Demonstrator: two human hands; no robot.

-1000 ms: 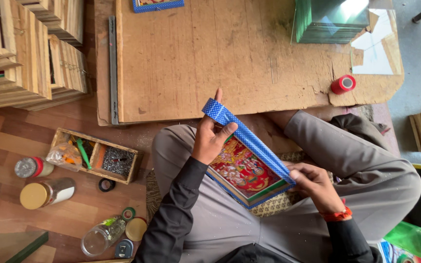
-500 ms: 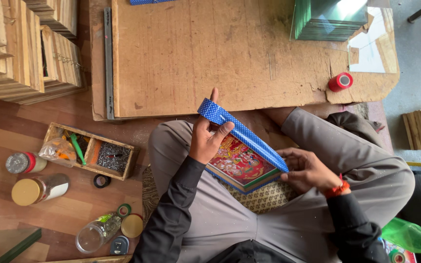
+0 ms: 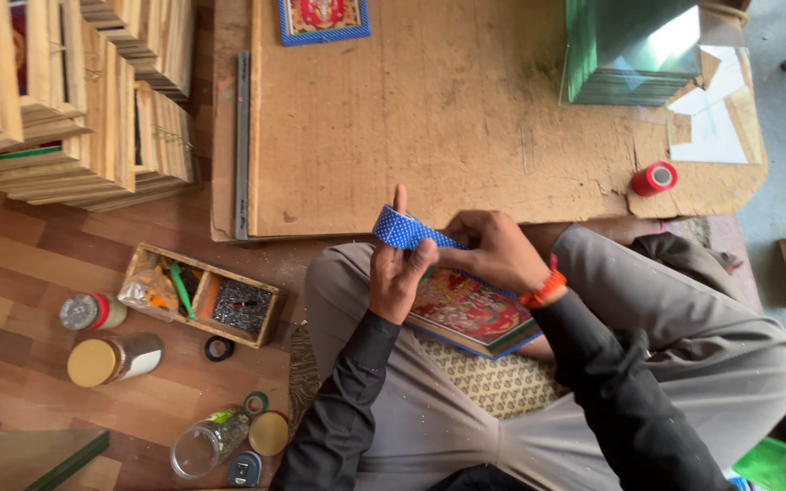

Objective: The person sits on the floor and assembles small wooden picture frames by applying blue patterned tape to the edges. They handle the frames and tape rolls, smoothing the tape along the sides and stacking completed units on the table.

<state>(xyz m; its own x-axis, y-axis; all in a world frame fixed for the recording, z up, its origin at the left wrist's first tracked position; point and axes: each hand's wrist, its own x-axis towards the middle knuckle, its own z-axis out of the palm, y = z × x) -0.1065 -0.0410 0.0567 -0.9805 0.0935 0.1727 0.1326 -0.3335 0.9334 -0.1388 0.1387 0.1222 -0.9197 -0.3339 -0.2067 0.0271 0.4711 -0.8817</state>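
I sit cross-legged with a framed colourful picture [image 3: 470, 311] resting on my lap. My left hand [image 3: 400, 271] grips the picture's upper left corner, where a blue dotted tape strip [image 3: 399, 230] wraps over the edge. My right hand [image 3: 495, 249] is close beside it at the top edge, fingers pinching the same tape. A patterned cloth [image 3: 498, 380] lies under the picture on my grey trousers.
A low wooden board [image 3: 429, 118] lies ahead, carrying a red tape roll [image 3: 654, 178], a stack of glass panes [image 3: 634, 41] and another blue-edged picture [image 3: 323, 18]. At left are stacked wooden frames [image 3: 56, 100], a small wooden box of bits [image 3: 204, 293], jars [image 3: 113, 358] and a metal ruler [image 3: 243, 145].
My right hand has slid up along the taped edge from the lower right end to meet my left hand at the corner. The long free tape edge is now pressed down.
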